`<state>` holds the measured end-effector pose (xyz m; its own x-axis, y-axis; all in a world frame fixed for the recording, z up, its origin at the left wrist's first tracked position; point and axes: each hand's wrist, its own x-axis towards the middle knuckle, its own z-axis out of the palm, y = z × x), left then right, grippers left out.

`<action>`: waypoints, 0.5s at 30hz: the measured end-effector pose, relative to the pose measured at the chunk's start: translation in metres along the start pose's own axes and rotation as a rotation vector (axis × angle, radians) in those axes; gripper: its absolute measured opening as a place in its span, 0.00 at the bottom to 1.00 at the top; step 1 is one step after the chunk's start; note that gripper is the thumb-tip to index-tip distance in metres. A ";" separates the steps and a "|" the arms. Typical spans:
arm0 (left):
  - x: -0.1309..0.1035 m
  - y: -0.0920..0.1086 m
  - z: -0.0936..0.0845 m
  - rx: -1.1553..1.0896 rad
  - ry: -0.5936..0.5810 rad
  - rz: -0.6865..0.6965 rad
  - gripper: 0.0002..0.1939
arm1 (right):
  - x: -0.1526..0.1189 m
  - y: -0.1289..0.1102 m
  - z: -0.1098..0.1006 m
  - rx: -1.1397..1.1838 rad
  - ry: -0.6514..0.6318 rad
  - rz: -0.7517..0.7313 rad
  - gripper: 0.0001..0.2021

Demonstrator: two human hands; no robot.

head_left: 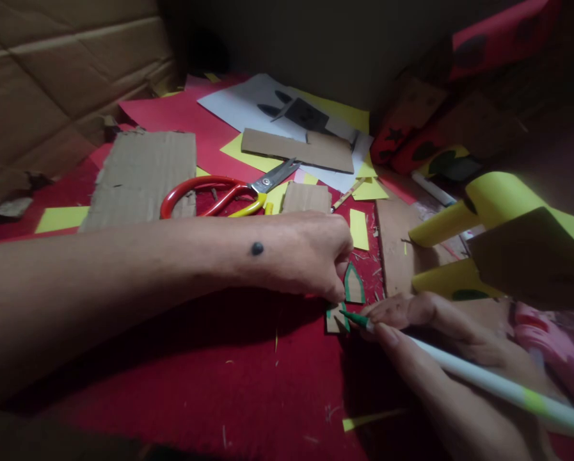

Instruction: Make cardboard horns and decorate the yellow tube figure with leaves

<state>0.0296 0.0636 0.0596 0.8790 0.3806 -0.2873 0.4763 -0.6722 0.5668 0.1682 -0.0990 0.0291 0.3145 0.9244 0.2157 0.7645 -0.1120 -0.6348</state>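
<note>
My right hand [440, 358] holds a white marker [478, 371] with a green tip. The tip points at a small cardboard piece [336, 320] that has green marks along its edges. My left hand [310, 256] is closed, its fingertips pressing at the top of that same piece. Just beyond the fingertips lies another small cardboard piece [354, 285], pointed at one end and outlined in green. Both pieces rest on the red surface [219, 378].
Red-handled scissors [210, 195] lie behind my left arm, beside a cardboard sheet [143, 173]. Coloured papers [171, 121] spread at the back. A yellow paper and cardboard construction [502, 205] stands at the right, near a pink object [550, 346].
</note>
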 end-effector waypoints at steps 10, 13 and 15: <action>0.002 0.001 0.006 0.137 0.064 0.044 0.05 | 0.000 -0.003 0.001 -0.009 -0.002 -0.004 0.03; 0.002 0.002 0.005 0.163 0.057 0.056 0.05 | 0.000 -0.002 0.001 -0.001 0.006 0.021 0.03; 0.003 0.001 0.004 0.164 0.054 0.070 0.05 | 0.001 -0.002 0.003 0.061 -0.017 0.061 0.02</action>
<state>0.0332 0.0612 0.0560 0.9095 0.3604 -0.2070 0.4156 -0.7912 0.4487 0.1656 -0.0971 0.0282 0.3494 0.9227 0.1627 0.7081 -0.1463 -0.6908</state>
